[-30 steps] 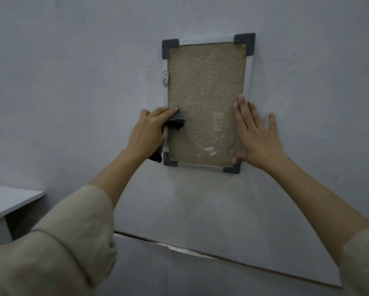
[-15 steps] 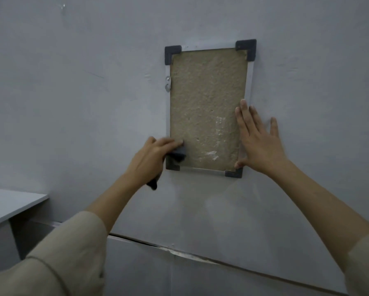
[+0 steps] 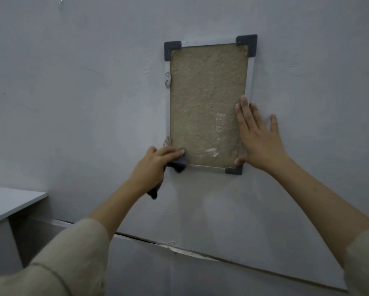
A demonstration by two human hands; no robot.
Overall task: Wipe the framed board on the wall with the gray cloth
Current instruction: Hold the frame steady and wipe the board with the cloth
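Upright on the pale wall [image 3: 83,92], right of centre in the upper half of the frame: framed board [image 3: 207,103], rough tan face, thin metal edging, dark plastic corner caps [image 3: 246,44]. Pressed over its lower left corner, near mid-frame: gray cloth [image 3: 179,161], bunched, one end trailing below the wrist. Curled round that cloth with fingertips on the tan face: left hand [image 3: 155,162]. Laid flat with straight, spread fingers across the board's lower right edge and the wall beside it, thumb by the bottom right corner cap: right hand [image 3: 258,135]. Whitish scuffs low on the tan face between the two hands. Small metal hanger clip [image 3: 167,79] on the left edging, upper part. Beige sleeves [image 3: 68,259] along the bottom of the frame. White tabletop [image 3: 8,199] at the lower left edge. Cracked seam [image 3: 179,248] running across the wall's lower part.
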